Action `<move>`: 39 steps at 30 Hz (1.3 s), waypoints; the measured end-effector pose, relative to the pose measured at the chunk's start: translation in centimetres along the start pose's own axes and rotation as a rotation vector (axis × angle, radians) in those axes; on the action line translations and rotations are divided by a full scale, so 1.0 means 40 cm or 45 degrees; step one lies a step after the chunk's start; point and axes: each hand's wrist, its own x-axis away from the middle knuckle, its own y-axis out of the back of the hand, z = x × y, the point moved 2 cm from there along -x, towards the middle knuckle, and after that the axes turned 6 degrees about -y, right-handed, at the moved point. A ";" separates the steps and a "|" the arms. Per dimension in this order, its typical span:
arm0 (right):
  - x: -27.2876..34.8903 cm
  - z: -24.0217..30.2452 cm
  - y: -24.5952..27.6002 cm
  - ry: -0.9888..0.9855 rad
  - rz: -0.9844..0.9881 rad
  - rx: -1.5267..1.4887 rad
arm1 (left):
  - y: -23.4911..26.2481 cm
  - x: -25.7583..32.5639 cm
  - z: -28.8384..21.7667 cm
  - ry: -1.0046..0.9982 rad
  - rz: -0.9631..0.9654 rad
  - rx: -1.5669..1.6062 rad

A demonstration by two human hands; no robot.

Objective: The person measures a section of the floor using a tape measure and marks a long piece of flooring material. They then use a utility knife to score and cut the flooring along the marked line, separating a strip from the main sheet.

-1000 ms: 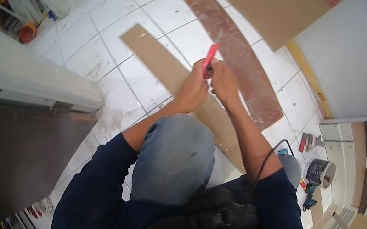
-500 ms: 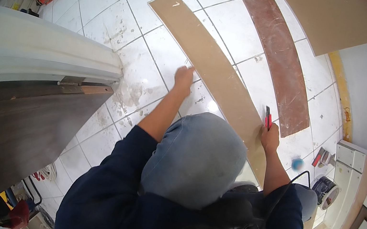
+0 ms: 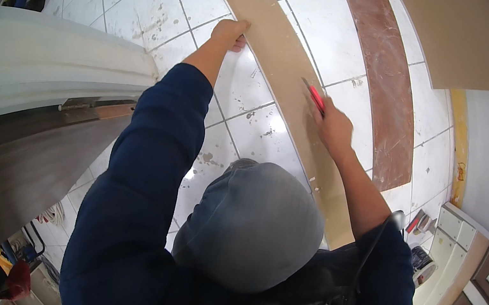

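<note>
Two hands on a long board

I see the long thin brown wooden board [image 3: 283, 75] lying flat on the white tiled floor [image 3: 336, 32]. My left hand [image 3: 231, 32] presses its left edge, fingers curled down on it. My right hand [image 3: 332, 128] is closed around a red pencil [image 3: 315, 96], tip touching the board.

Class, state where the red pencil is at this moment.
In the head view, the red pencil is in the right hand, right of centre, tip on the long tan board strip lying across the white floor tiles.
</note>
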 end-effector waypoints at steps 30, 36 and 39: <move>-0.452 0.391 -0.148 -0.020 0.463 -0.245 | 0.104 -0.145 -0.149 -0.109 -0.261 -0.369; -0.446 0.393 -0.143 0.007 0.519 -0.337 | 0.177 -0.237 -0.129 -0.091 -0.360 -0.168; -0.462 0.408 -0.122 0.007 0.496 -0.365 | 0.193 -0.276 -0.130 -0.094 -0.348 -0.171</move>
